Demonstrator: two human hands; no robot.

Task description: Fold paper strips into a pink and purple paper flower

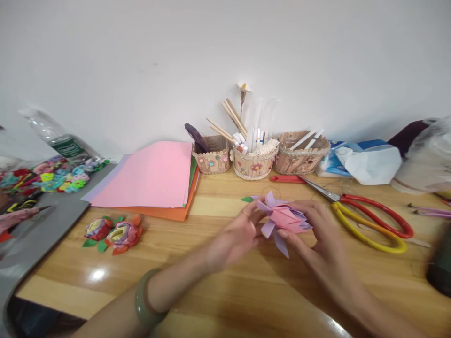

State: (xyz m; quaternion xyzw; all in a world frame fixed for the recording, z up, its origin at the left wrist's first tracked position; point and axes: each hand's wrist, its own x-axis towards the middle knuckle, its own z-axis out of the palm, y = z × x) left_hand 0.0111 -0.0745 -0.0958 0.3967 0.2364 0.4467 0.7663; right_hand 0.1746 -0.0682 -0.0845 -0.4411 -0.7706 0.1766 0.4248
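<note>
Both my hands hold a folded paper flower (282, 217) of pink and lilac paper just above the wooden table (218, 300). My left hand (236, 237), with a ring on one finger and a green bangle on the wrist, grips the flower's left side. My right hand (317, 230) closes its fingers round the right side and underneath. A lilac petal tip points down between the two hands. Both hands are slightly blurred.
Pink and orange paper sheets (151, 176) lie at back left, two finished paper flowers (112, 233) in front of them. Three stick-built baskets (255, 162) with pens stand by the wall. Red-and-yellow scissors (366, 216) lie right, tissues (366, 162) behind. A grey board (45, 225) lies far left.
</note>
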